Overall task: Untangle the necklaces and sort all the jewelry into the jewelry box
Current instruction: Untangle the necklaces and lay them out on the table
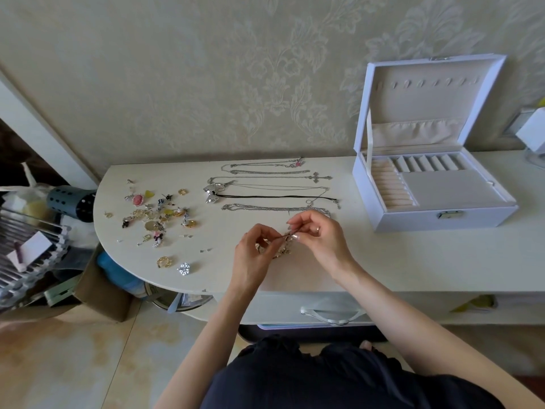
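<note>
A small tangled clump of gold and silver chain is held just above the pale cream table, near its front edge. It is pinched from both sides, by the curled fingertips of the left hand and by the thumb and forefinger of the right hand. Behind the hands, thin silver necklaces are laid in straight rows. A scattered heap of small earrings, rings and brooches is seen at the left. The white rectangular jewelry box, lid raised, is placed at the right.
</note>
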Tool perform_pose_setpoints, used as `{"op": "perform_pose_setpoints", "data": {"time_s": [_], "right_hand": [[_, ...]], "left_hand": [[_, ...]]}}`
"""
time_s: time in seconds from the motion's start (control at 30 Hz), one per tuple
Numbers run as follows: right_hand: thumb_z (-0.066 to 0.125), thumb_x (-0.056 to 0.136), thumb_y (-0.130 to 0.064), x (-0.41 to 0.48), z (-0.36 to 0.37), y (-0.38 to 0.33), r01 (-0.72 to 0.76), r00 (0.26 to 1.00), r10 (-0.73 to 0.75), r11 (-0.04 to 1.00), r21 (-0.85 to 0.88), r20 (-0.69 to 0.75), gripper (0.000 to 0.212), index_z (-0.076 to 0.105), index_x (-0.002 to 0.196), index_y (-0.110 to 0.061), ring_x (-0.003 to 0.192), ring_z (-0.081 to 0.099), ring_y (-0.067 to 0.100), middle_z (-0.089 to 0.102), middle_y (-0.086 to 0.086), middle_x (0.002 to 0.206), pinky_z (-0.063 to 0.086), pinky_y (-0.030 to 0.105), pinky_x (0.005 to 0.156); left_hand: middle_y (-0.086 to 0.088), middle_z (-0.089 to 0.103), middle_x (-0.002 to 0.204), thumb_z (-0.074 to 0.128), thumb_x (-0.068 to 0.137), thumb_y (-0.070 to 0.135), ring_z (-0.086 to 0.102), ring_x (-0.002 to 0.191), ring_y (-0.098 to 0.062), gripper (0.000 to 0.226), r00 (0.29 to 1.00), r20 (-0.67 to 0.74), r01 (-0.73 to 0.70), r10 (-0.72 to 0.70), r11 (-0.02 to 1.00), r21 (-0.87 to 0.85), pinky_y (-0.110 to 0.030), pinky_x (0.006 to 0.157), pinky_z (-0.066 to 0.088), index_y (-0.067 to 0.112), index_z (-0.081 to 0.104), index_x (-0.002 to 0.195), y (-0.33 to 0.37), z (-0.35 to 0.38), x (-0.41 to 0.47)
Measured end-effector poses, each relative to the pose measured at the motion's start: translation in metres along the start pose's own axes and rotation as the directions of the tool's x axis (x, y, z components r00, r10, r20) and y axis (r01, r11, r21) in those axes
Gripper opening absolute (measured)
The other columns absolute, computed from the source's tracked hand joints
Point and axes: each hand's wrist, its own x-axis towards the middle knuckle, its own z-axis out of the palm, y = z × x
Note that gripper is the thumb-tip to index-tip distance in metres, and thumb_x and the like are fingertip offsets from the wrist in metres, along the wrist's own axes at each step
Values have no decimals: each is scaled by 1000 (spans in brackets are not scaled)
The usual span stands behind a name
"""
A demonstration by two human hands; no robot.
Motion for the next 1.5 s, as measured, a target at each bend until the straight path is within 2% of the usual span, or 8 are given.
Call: {"op": "perform_pose_setpoints", "data": {"time_s": [0.3,0.57,0.67,0.8,0.93,1.2,1.37,1.5], "right_hand": [[61,82,4,0,-2,-2,-19,995,15,999,-35,-103,20,67,80,-15,54,55,8,61,-7,70,45,13,59],[55,80,7,2,-3,3,-37,987,18,992,-119,-157,37,67,77,-28,65,54,1,65,-14,83,41,10,66],[53,77,6,2,-4,6,-25,985,-10,979,-203,-171,41,65,79,-33,67,52,2,62,-10,95,40,9,66],[61,79,0,1,2,7,40,997,-55,956,-291,-44,33,66,73,-32,60,48,5,61,-9,85,41,18,66],[65,79,-11,-1,12,13,64,992,2,860,-506,128,20,70,82,-30,64,46,2,54,-10,82,36,22,67],[67,80,-33,-2,18,11,126,983,6,714,-689,186,16,62,95,-30,93,51,10,56,-8,95,33,24,69],[64,78,-24,-2,15,11,95,987,13,758,-645,161,6,60,80,-27,79,50,9,55,-7,86,34,24,65],[71,73,-15,-1,9,7,-3,997,32,935,-353,77,18,57,66,-24,62,48,5,59,-4,78,40,21,65]], "left_hand": [[-9,69,86,58,88,4,62,78,-16,11,996,-76,27,-39,989,-148,-20,68,45,12,52,84,3,-2,-1],[-15,72,84,43,97,3,67,71,-23,8,984,-94,109,-149,935,-336,-23,61,50,8,40,91,4,-2,-2],[-7,68,94,51,91,4,65,87,-23,8,959,-200,171,-202,972,-164,-23,68,49,9,49,96,-4,-4,1],[0,55,100,52,77,9,52,99,-20,19,953,-289,129,-91,985,115,-34,84,45,16,58,93,-7,-9,2],[3,56,89,49,68,26,46,95,-22,19,983,-153,141,-99,945,295,-36,83,39,20,63,80,-1,-7,1],[-4,55,105,65,80,20,43,105,-26,18,990,-44,134,-131,840,526,-30,89,31,20,67,98,-12,-7,3],[-7,56,103,67,79,18,45,103,-28,11,990,-78,143,-120,840,524,-30,89,33,15,68,89,-16,-7,4],[-8,55,104,64,82,17,44,102,-28,15,990,-108,138,-95,841,524,-28,86,32,16,68,97,-18,-8,4]]}}
